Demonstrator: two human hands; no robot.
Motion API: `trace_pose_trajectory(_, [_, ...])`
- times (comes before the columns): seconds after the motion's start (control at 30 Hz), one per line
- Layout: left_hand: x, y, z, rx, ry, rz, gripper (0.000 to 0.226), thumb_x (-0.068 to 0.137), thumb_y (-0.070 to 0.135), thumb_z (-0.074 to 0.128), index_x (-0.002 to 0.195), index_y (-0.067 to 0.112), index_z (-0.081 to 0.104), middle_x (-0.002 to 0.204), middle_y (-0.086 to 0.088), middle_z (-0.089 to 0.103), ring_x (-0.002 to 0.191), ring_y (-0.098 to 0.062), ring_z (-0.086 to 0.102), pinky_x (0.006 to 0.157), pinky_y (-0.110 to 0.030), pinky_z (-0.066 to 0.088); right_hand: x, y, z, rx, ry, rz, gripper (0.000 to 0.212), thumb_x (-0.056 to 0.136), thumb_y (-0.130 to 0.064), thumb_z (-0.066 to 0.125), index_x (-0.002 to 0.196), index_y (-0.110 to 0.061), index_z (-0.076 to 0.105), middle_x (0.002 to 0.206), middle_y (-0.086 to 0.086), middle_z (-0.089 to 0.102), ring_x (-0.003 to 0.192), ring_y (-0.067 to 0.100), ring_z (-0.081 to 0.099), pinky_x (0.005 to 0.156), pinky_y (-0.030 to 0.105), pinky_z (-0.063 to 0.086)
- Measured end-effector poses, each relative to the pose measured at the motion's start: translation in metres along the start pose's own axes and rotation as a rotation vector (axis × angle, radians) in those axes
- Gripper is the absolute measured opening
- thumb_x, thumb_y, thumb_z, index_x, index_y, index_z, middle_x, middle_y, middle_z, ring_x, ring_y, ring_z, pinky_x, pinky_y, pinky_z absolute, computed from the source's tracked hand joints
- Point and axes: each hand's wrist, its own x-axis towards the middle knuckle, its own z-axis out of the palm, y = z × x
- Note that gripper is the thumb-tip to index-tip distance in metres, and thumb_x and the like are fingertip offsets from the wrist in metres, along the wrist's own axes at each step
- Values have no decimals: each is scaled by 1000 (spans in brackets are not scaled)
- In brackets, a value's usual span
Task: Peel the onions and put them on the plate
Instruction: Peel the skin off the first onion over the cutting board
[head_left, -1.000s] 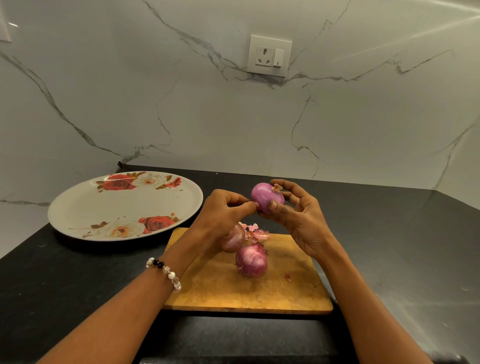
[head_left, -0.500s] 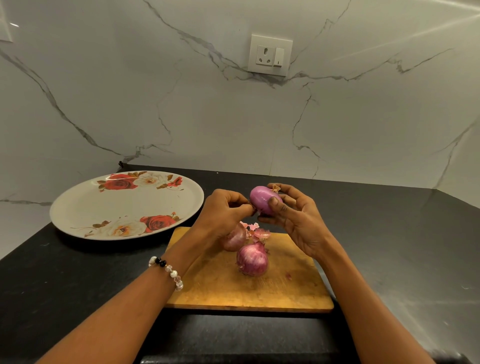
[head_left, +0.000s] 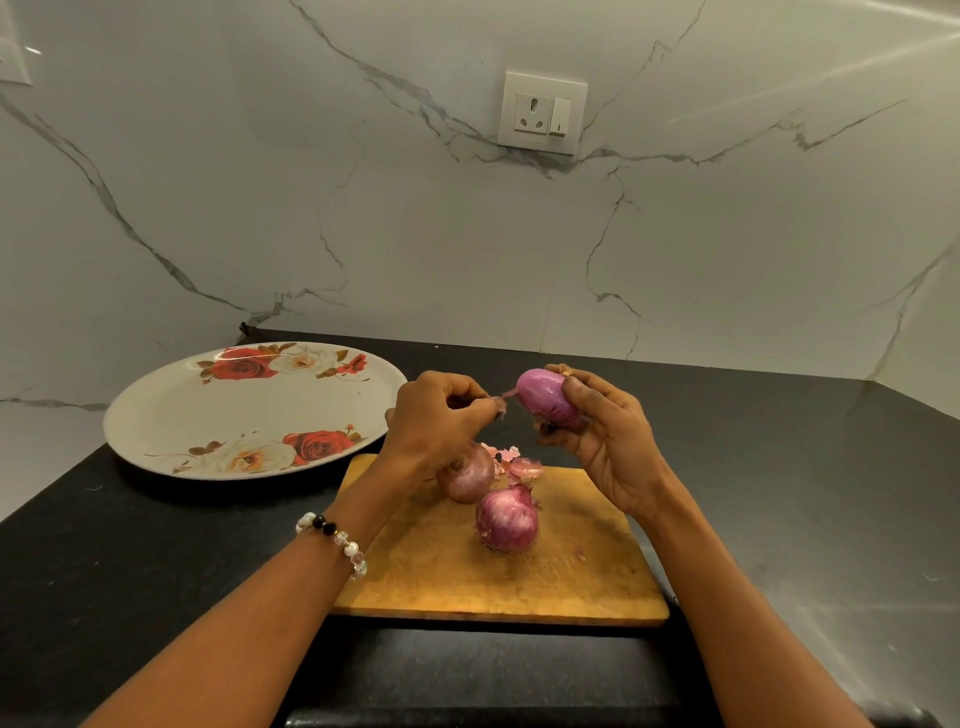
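Observation:
My right hand (head_left: 608, 441) grips a purple onion (head_left: 545, 396) above the far edge of the wooden cutting board (head_left: 498, 577). My left hand (head_left: 439, 415) pinches a thin strip of onion skin (head_left: 503, 399) that still joins the onion's left side. Two more onions lie on the board: a brownish one (head_left: 467, 475) partly behind my left wrist and a purple one (head_left: 506, 519) in front of it. Loose peels (head_left: 514, 465) lie at the board's far edge. The white plate with red roses (head_left: 171, 415) lies to the left with nothing on it.
The black countertop (head_left: 779, 493) runs around the board and ends at a marble wall. A wall socket with a switch (head_left: 543, 113) is set in the wall above. The counter's front edge runs just below the board.
My left hand has pulled away to the left from the onion, drawing out a strip of skin. The right hand has turned the onion slightly and lifted it a little.

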Motion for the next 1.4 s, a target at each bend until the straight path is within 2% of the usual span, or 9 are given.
trace_pose_trajectory(0.17, [2, -1, -4, -4, 130, -30, 13, 86, 29, 66, 75, 23, 68, 73, 6, 67, 74, -15, 62, 80, -47, 54, 1, 1, -4, -27, 29, -30, 37, 79, -26, 60, 112, -12, 67, 117, 19, 57, 80, 24, 61, 52, 25, 54])
trace_pose_trajectory(0.4, [1, 2, -4, -69, 26, 8, 47, 78, 38, 46, 67, -3, 67, 59, -11, 62, 57, -17, 56, 61, -31, 51, 3, 3, -6, -50, 27, -34, 44, 74, -17, 62, 118, -8, 64, 124, 18, 55, 93, 31, 56, 53, 25, 52])
trace_pose_trajectory(0.47, [1, 2, -3, -79, -67, 42, 41, 87, 31, 50, 72, -3, 67, 68, -12, 66, 64, -17, 61, 61, -26, 53, 3, 4, -7, -63, 5, -40, 42, 74, -13, 62, 116, -11, 65, 120, 12, 59, 95, 29, 59, 55, 26, 53])
trace_pose_trajectory(0.53, [-1, 2, -3, -60, -131, 84, 27, 95, 14, 48, 84, 4, 71, 76, 1, 67, 70, -6, 61, 65, -13, 51, 4, 6, -8, -104, -15, -49, 42, 72, -10, 62, 114, -16, 68, 116, 5, 64, 98, 29, 62, 58, 26, 54])
trace_pose_trajectory(0.67, [-2, 1, -1, 32, -130, 164, 21, 92, 6, 54, 103, 13, 70, 87, 8, 67, 78, 1, 62, 69, -2, 46, 3, 7, -10, -169, -50, -66, 49, 69, -6, 65, 116, -21, 67, 117, 3, 65, 104, 28, 63, 64, 28, 56])
trace_pose_trajectory(0.87, [-2, 1, -4, 14, -121, 167, 26, 94, 0, 46, 99, 10, 69, 85, 2, 68, 73, -2, 66, 70, -10, 52, 2, 7, -10, -243, -78, -87, 57, 63, 0, 67, 116, -22, 67, 115, 0, 68, 109, 25, 64, 71, 30, 59])
trace_pose_trajectory(1.07, [0, -1, 0, -35, -60, 147, 23, 96, 23, 53, 98, 9, 70, 89, 0, 71, 80, -10, 68, 71, -11, 52, 4, 9, -10, -269, -83, -101, 60, 62, 0, 71, 117, -22, 66, 118, 3, 67, 113, 28, 64, 77, 36, 60])
trace_pose_trajectory(1.23, [-2, -1, 1, -27, -105, 194, 21, 92, 9, 58, 111, 11, 66, 96, 1, 68, 74, -1, 64, 69, -5, 49, 4, 9, -11, -283, -93, -118, 61, 62, -2, 72, 118, -23, 65, 118, 2, 67, 112, 29, 64, 70, 31, 59])
trace_pose_trajectory(1.4, [-3, 5, -1, -92, -158, 166, 36, 83, 31, 61, 113, 11, 66, 92, 4, 67, 74, 3, 64, 68, -6, 49, 5, 9, -13, -297, -108, -131, 61, 63, -1, 71, 119, -23, 65, 121, 4, 66, 113, 31, 63, 71, 31, 59])
